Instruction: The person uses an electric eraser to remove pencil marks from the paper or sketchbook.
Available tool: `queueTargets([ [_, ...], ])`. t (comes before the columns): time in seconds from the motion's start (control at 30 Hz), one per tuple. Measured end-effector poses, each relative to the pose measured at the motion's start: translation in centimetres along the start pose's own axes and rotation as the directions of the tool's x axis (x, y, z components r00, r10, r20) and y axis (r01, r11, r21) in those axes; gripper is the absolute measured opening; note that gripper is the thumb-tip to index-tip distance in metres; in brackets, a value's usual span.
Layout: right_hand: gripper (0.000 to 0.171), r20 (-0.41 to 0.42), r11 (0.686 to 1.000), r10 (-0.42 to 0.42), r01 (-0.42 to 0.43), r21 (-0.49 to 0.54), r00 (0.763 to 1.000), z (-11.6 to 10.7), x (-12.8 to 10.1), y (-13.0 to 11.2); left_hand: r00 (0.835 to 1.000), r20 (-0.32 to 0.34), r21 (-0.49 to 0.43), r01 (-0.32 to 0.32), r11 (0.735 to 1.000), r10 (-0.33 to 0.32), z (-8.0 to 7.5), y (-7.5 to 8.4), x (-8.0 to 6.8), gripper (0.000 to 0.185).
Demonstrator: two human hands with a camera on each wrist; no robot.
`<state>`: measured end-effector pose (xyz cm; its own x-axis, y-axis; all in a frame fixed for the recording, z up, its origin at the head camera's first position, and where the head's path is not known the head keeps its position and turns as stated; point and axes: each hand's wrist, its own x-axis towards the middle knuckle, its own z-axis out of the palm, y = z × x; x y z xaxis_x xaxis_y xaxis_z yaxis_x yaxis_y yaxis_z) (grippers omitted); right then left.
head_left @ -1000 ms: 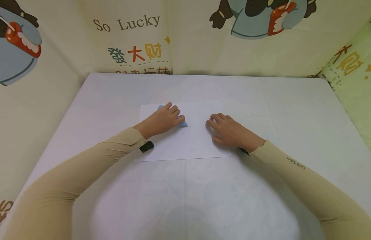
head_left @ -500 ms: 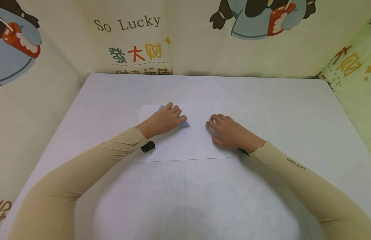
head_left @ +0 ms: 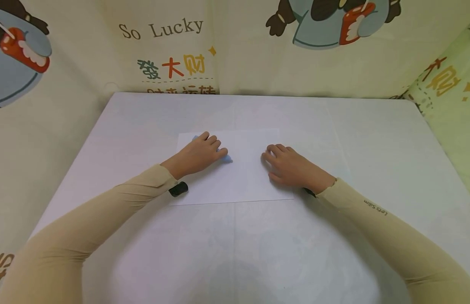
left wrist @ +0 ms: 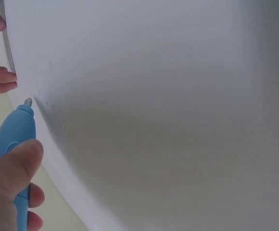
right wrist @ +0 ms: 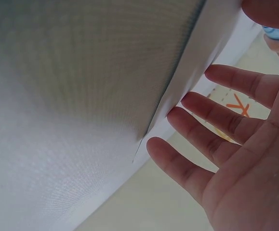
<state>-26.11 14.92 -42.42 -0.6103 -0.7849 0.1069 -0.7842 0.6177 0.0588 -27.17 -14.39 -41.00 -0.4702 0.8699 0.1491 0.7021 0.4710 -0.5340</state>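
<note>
My left hand (head_left: 198, 154) grips a blue pen-shaped electric eraser (left wrist: 18, 130), thumb along its side by the button. Its pale tip points at the white sheet of paper (head_left: 250, 181); whether it touches is unclear. Small dark marks or crumbs (left wrist: 53, 106) dot the white surface by the tip in the left wrist view. On the right part of the sheet, my right hand (head_left: 288, 166) rests its spread fingertips and holds nothing. The right wrist view shows those fingers (right wrist: 192, 168) at the paper's edge. In the head view the left hand covers most of the eraser.
The paper lies on a white-covered table (head_left: 235, 249). A printed cream curtain (head_left: 242, 63) hangs behind the table and along its sides. A black wrist device (head_left: 178, 189) shows under the left sleeve.
My left hand with the electric eraser shifted slightly right, then back left and a little nearer to me over the paper. The right hand has stayed in place.
</note>
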Motion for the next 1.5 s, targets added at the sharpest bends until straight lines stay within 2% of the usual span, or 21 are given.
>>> queueTargets([
  [0.2, 0.039, 0.009, 1.000, 0.010, -0.010, 0.000, 1.000, 0.0, 0.0, 0.0, 1.000, -0.023, -0.007, -0.003, 1.000, 0.003, 0.1, 0.2, 0.4, 0.014],
  [0.53, 0.039, 0.012, 1.000, 0.012, -0.012, 0.007, 1.000, 0.1, 0.0, 0.0, 1.000, -0.026, -0.009, -0.007, 1.000, 0.007, 0.3, 0.3, 1.5, 0.011],
  [0.77, 0.038, 0.048, 0.997, 0.032, -0.035, 0.063, 0.998, 0.0, 0.0, 0.0, 1.000, -0.014, 0.006, -0.003, 1.000, 0.003, 0.3, 0.3, 1.8, 0.010],
  [1.0, 0.039, 0.055, 0.996, 0.033, -0.038, 0.083, 0.998, -0.3, -0.1, -0.2, 1.000, 0.005, 0.002, 0.019, 1.000, -0.019, 0.2, 0.0, 1.4, 0.012],
  [1.2, 0.038, 0.034, 0.997, 0.025, -0.027, 0.072, 0.999, -0.1, -0.2, 0.0, 1.000, 0.012, -0.014, 0.011, 1.000, -0.011, 0.3, 0.0, 0.9, 0.013],
  [1.5, 0.037, 0.045, 0.997, 0.031, -0.034, 0.074, 0.999, -0.1, -0.2, 0.1, 1.000, 0.001, -0.017, -0.003, 1.000, 0.003, 0.5, 0.0, 0.2, 0.015],
])
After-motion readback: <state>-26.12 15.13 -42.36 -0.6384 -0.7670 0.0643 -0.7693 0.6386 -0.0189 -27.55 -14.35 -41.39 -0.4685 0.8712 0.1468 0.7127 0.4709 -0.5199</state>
